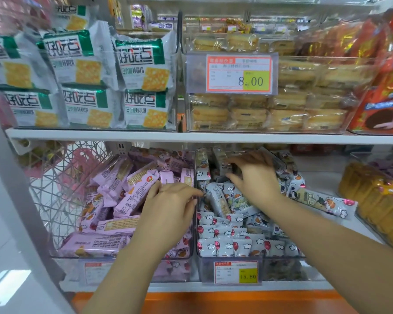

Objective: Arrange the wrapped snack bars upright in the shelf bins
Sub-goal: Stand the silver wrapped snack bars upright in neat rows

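On the lower shelf, the right bin's (281, 261) front rows of white bars (225, 243) stand upright, while those at its back lie jumbled and one stray bar (325, 200) lies outside on the shelf. The pink bars (123, 191) in the left bin (66, 257) look wholly unsorted, so most work seems left. The left hand (168, 200) rests, loosely bent and holding nothing visible, at the bins' shared wall. The right hand (252, 175) spreads over the back bars; whether it grips one cannot be told.
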`<state>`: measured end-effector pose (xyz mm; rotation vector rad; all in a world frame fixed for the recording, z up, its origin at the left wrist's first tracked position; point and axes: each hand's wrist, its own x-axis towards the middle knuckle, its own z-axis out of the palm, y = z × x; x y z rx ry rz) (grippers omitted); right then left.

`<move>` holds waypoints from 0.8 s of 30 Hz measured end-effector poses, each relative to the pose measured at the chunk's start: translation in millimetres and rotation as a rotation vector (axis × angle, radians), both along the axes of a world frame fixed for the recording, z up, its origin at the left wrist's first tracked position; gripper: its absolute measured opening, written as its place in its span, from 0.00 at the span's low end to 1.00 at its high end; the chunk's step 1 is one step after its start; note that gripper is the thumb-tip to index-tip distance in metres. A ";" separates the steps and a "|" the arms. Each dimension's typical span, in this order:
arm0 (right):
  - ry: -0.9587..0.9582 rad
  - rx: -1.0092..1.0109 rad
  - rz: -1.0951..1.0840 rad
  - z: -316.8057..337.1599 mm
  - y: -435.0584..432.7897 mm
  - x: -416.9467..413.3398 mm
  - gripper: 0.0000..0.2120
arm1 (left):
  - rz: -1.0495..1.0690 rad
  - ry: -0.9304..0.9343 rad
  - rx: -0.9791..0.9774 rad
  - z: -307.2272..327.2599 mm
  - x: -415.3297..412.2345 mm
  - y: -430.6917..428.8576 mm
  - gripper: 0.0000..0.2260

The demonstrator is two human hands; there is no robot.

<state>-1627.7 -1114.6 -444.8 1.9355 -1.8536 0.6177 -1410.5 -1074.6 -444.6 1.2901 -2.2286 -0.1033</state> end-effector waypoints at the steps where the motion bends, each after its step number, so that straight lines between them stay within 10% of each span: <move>1: -0.058 -0.015 0.029 1.7 5.8 -0.6 0.17 | -0.003 0.009 -0.009 -1.4 1.5 -0.4 0.11; 8: -0.287 0.456 0.089 7.8 14.7 29.8 0.21 | 0.000 0.045 -0.039 2.1 1.7 -2.2 0.11; 24: -0.911 0.290 0.321 39.4 97.6 -6.7 0.14 | -0.131 0.148 -0.057 9.3 -5.1 11.5 0.12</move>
